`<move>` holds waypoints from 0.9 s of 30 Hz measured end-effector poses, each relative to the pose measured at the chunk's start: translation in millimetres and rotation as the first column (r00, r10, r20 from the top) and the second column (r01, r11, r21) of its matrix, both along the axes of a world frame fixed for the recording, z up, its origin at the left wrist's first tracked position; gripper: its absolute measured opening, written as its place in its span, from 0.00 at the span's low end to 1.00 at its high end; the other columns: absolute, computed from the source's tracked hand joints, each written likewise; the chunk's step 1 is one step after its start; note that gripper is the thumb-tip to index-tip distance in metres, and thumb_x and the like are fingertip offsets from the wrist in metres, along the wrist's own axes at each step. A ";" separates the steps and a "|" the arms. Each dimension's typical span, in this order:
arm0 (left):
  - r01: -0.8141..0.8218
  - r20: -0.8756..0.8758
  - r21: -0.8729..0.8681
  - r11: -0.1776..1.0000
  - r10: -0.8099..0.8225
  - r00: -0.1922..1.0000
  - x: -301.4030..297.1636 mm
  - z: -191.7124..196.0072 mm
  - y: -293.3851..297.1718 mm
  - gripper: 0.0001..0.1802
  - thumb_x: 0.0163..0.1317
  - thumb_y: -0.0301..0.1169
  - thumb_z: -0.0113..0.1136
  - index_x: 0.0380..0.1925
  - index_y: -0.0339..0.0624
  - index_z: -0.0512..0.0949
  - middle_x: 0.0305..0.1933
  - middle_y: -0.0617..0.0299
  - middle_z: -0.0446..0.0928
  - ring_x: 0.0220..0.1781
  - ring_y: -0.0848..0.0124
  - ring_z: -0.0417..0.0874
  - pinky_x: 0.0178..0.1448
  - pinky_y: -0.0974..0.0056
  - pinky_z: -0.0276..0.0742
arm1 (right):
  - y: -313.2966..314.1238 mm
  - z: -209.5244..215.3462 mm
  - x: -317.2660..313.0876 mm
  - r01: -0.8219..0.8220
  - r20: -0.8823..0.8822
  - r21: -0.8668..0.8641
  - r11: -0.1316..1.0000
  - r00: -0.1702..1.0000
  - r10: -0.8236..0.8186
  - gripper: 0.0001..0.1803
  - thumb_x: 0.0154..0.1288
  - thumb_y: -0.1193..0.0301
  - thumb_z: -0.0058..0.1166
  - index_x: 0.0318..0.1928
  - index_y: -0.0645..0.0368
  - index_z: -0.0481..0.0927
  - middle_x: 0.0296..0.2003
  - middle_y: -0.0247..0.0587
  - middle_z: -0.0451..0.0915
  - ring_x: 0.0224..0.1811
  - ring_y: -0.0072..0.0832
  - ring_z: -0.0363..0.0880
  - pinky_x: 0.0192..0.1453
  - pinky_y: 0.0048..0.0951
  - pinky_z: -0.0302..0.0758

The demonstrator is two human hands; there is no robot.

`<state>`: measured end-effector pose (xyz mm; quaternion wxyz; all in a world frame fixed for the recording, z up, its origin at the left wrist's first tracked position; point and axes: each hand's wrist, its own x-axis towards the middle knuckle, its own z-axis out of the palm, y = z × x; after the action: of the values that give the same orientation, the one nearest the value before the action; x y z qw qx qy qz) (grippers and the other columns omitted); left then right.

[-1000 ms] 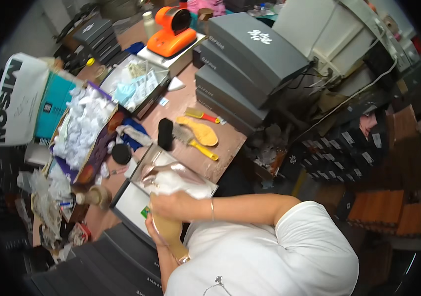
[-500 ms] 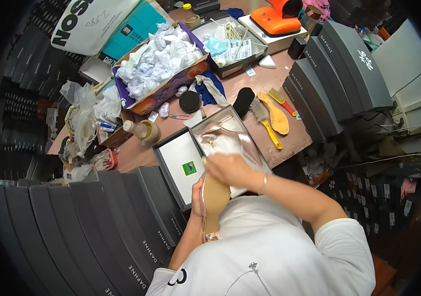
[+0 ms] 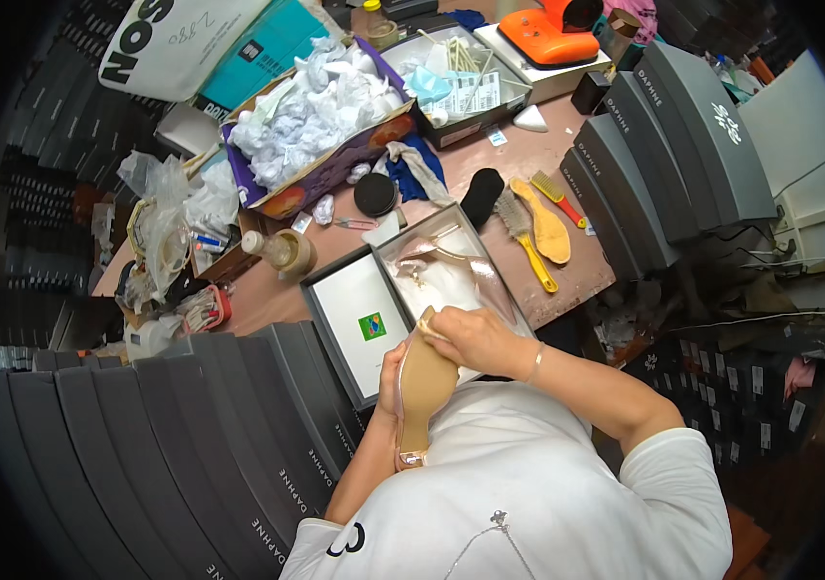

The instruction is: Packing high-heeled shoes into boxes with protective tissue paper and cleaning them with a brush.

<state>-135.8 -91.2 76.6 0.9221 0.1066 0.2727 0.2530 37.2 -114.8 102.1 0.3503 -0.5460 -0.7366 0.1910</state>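
I hold a tan shoe [image 3: 421,387] sole-up over my chest. My left hand [image 3: 390,372] grips its side from the left, and my right hand [image 3: 471,338] closes on its front end near the toe. Just beyond the shoe lies an open grey shoe box [image 3: 388,253] with white tissue paper [image 3: 446,280] and a second shoe [image 3: 432,253] inside; its lid [image 3: 359,324] lies beside it on the left, white inside with a small green sticker.
Yellow brushes [image 3: 538,227] and a black pad [image 3: 375,193] lie on the brown table [image 3: 548,145]. A cardboard box of crumpled white paper [image 3: 311,106] sits behind. Grey shoe boxes stack at the left [image 3: 171,435] and right [image 3: 664,145]. An orange device [image 3: 553,24] stands at the back.
The view has swung so the table sits higher and more central. My hands have kept hold of the shoe, and my right hand now sits on its toe end.
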 end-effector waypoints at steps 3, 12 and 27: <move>-0.009 -0.090 0.096 0.995 0.018 0.996 -2.8 -3.4 6.8 0.31 0.66 0.50 0.37 0.61 0.42 0.67 0.51 0.52 0.77 0.50 0.60 0.80 0.56 0.56 0.76 | -20.0 27.7 2.7 -0.162 0.041 0.034 0.986 0.986 0.161 0.09 0.57 0.68 0.59 0.33 0.53 0.72 0.23 0.36 0.70 0.22 0.33 0.76 0.22 0.32 0.73; -0.024 -0.077 0.029 0.999 0.026 0.997 -2.4 0.9 13.5 0.32 0.65 0.49 0.39 0.63 0.40 0.64 0.49 0.50 0.76 0.44 0.63 0.81 0.47 0.59 0.80 | -25.4 31.2 1.0 -0.305 -0.017 0.009 0.952 0.952 0.305 0.08 0.62 0.65 0.54 0.33 0.54 0.72 0.23 0.38 0.72 0.22 0.34 0.78 0.19 0.33 0.72; 0.703 -0.615 0.569 -0.427 0.347 0.708 102.4 -68.9 108.2 0.29 0.51 0.19 0.56 0.58 0.37 0.69 0.58 0.44 0.69 0.62 0.47 0.67 0.66 0.51 0.62 | -36.9 -38.8 86.3 0.319 -0.414 -0.513 0.797 0.721 -0.555 0.14 0.68 0.63 0.50 0.40 0.63 0.77 0.31 0.48 0.80 0.34 0.33 0.80 0.40 0.33 0.74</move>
<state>-33.4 17.0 7.7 0.2729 0.9384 0.1834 0.1062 123.4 -151.7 63.2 0.4593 -0.6902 -0.3948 0.3960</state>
